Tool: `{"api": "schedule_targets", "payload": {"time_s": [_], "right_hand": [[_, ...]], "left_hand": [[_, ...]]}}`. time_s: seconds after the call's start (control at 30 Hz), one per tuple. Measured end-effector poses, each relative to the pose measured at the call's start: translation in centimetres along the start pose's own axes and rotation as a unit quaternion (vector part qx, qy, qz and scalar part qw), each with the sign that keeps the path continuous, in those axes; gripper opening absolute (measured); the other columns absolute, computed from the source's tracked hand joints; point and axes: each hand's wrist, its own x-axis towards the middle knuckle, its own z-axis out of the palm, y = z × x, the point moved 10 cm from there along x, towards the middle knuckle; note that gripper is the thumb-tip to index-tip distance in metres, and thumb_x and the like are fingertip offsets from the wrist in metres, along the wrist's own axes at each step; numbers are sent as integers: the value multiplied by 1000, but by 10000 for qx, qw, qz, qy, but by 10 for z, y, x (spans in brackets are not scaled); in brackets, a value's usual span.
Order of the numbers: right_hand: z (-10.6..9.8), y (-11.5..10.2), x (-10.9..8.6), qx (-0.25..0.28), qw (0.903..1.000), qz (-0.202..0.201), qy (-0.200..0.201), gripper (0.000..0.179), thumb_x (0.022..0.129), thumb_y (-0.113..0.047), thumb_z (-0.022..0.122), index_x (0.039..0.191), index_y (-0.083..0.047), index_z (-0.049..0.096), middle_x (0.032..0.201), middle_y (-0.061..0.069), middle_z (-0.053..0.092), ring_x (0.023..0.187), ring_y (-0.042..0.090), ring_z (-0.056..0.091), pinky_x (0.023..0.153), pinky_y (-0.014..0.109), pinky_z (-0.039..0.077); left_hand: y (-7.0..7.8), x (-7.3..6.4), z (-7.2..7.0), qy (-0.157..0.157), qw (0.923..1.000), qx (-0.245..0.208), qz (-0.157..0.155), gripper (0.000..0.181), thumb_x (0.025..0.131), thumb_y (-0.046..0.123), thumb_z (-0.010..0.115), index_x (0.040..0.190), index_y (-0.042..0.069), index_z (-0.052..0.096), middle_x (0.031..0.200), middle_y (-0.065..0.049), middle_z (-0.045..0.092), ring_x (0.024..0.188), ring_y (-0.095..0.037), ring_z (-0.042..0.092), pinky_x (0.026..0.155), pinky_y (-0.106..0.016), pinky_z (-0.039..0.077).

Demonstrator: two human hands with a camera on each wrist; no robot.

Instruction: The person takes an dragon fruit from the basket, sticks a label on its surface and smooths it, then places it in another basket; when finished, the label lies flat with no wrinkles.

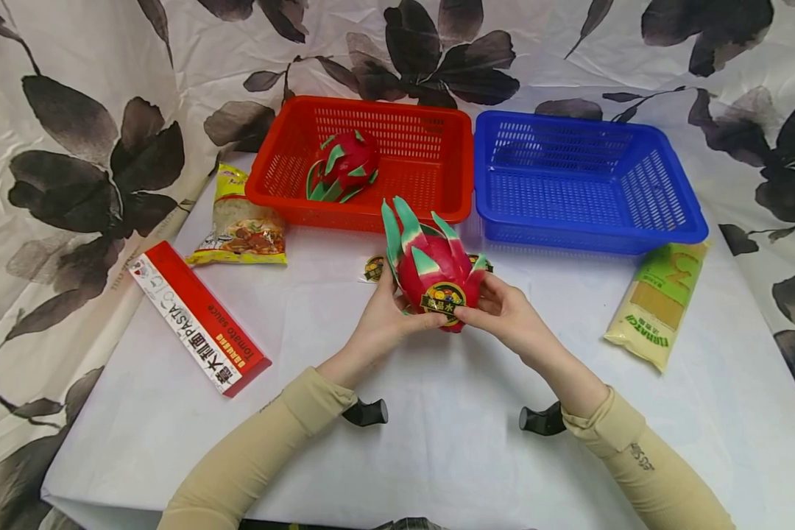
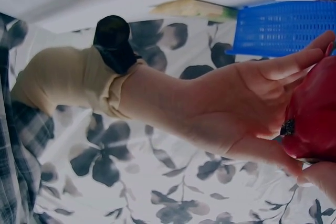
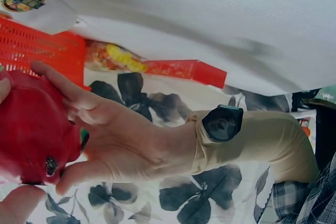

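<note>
Left hand (image 1: pixel 392 313) and right hand (image 1: pixel 509 313) clasp a red-green dragon fruit (image 1: pixel 430 263), round black-gold sticker (image 1: pixel 444 300) on, not yet placed; a red plastic basket (image 1: pixel 430 158) holds another (image 1: pixel 358 156).

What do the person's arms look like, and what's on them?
The left sleeve and right sleeve are beige, with folded cuffs. Dark lettering marks the right one. A black, round-ended gadget sits at each wrist. Plaid cloth shows farther up. The left grip and right grip wear no gloves.
</note>
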Motion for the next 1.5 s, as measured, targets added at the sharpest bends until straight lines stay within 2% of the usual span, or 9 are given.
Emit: {"api": "schedule_targets", "payload": {"time_s": [0.13,0.3,0.53,0.97,1.23,1.5], "right_hand": [[1,-1,0,3,10000,-84,-23,54,85,-13,65,131,0,39,125,20,52,115,31,55,88,30,51],[1,-1,0,11,9999,-107,-43,55,85,-13,65,132,0,38,127,20,51,116,32,54,89,31,50],[-1,1,1,-77,10000,-45,-32,57,86,-15,64,135,0,36,128,20,50,117,33,53,92,38,48],[1,-1,-1,17,9999,-81,-122,61,85,-10,65,137,1,33,132,21,48,120,34,51,90,34,50],[1,-3,-2,77,9998,-118,-133,65,83,-8,66,138,0,32,132,20,47,121,33,50,88,29,50],[-2,-4,-3,68,9998,-154,-112,65,82,-8,67,137,0,32,131,20,48,120,32,51,87,27,51]], "left_hand": [[0,0,-1,54,9999,107,24,95,73,11,77,143,29,16,133,-1,41,121,-25,47,93,-37,48],[-2,0,-1,50,9999,123,-45,95,75,13,76,145,30,14,133,-1,41,120,-25,48,93,-35,48],[-1,-1,1,-177,9991,-369,-103,91,80,9,71,147,25,11,138,-6,40,119,-31,52,92,-37,48],[-2,-1,1,-193,9981,-557,-183,90,80,8,70,147,25,13,137,-6,41,120,-30,52,93,-36,48],[-1,-1,2,-237,9992,-307,-139,93,76,6,74,144,30,15,135,-2,41,118,-28,52,90,-36,50],[4,-1,5,-292,9994,-170,71,100,72,6,77,144,33,13,136,-1,37,120,-27,49,89,-36,51]]}}
